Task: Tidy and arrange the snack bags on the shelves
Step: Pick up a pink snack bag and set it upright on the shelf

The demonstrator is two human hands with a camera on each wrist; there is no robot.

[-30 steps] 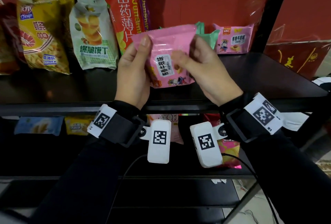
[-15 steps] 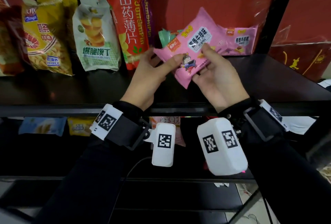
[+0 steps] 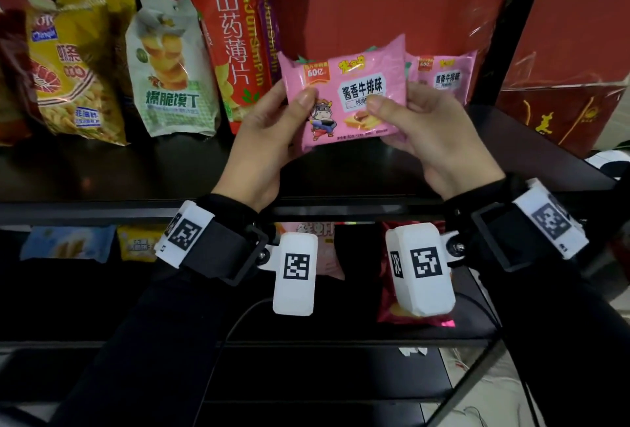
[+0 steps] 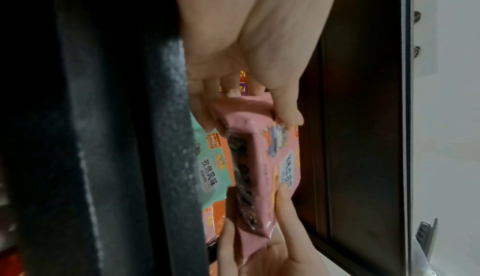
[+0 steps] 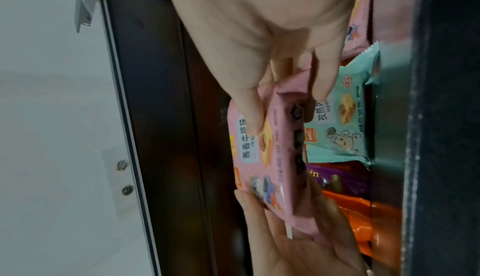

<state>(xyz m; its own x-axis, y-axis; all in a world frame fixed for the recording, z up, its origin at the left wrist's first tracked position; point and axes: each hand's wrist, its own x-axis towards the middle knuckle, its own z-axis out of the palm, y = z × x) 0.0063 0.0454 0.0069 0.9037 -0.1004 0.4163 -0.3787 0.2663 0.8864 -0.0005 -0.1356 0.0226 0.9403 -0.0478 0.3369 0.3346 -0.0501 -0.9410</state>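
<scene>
A pink snack bag (image 3: 344,92) with a cartoon bull and Chinese lettering is held upright, front facing me, above the black upper shelf (image 3: 136,171). My left hand (image 3: 272,133) grips its left edge, thumb on the front. My right hand (image 3: 422,130) grips its right edge the same way. The left wrist view shows the pink bag (image 4: 262,167) edge-on between both hands, as does the right wrist view (image 5: 267,153). Behind it stand a teal bag (image 5: 340,120) and a second pink bag (image 3: 443,75).
Along the upper shelf stand a tall red bag (image 3: 231,44), a white-green bag (image 3: 170,68) and a yellow bag (image 3: 71,68). The lower shelf holds a blue bag (image 3: 68,246), a small yellow bag (image 3: 139,242) and a red bag (image 3: 392,290). A black post (image 3: 504,31) rises at right.
The pink bag was turned from its back side to front-facing, then levelled from a tilt to upright. Both hands shifted to its two side edges.
</scene>
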